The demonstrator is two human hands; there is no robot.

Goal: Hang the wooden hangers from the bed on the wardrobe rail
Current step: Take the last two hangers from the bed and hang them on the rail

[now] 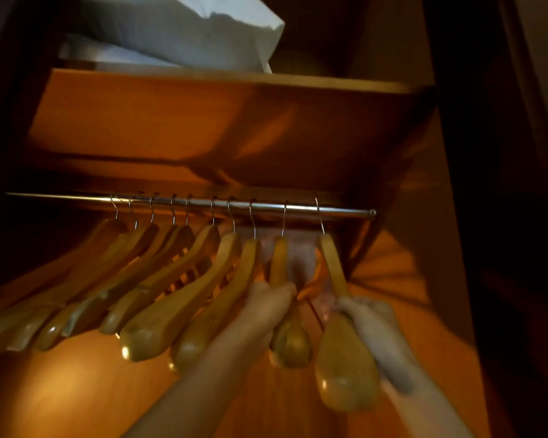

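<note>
Wooden hanger (336, 273) in right grip (366, 314)

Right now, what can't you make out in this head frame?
- Left hand grip: fingers hidden behind a hanger.
- Right hand on the rightmost hanger: motion-blurred, grip unclear.
- Rail left end: lost in shadow.
- Bedding on the shelf: cut off by the top edge.
- Bed: out of frame.
</note>
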